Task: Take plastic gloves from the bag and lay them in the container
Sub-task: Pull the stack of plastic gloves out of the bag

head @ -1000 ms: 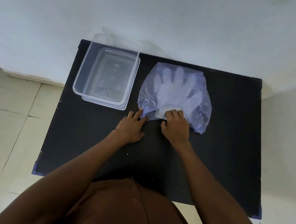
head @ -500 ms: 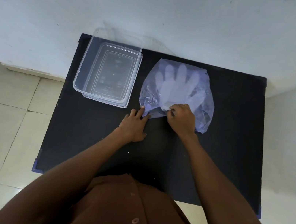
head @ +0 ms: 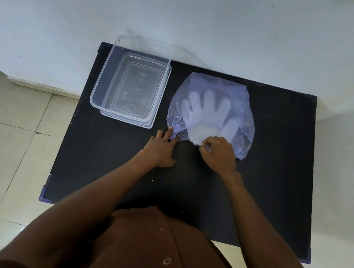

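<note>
A thin bluish plastic bag lies flat on the black table, with whitish plastic gloves showing through it, fingers pointing away from me. My right hand pinches the cuff end of the gloves at the bag's near opening. My left hand lies flat, its fingertips pressing down the bag's near left corner. A clear rectangular container stands empty to the left of the bag.
The table stands against a white wall. Pale floor tiles lie to its left and right. My brown shirt fills the bottom of the view.
My right hand has closed on the gloves' cuff and drawn it slightly out of the bag's opening. My left hand stays on the bag's corner.
</note>
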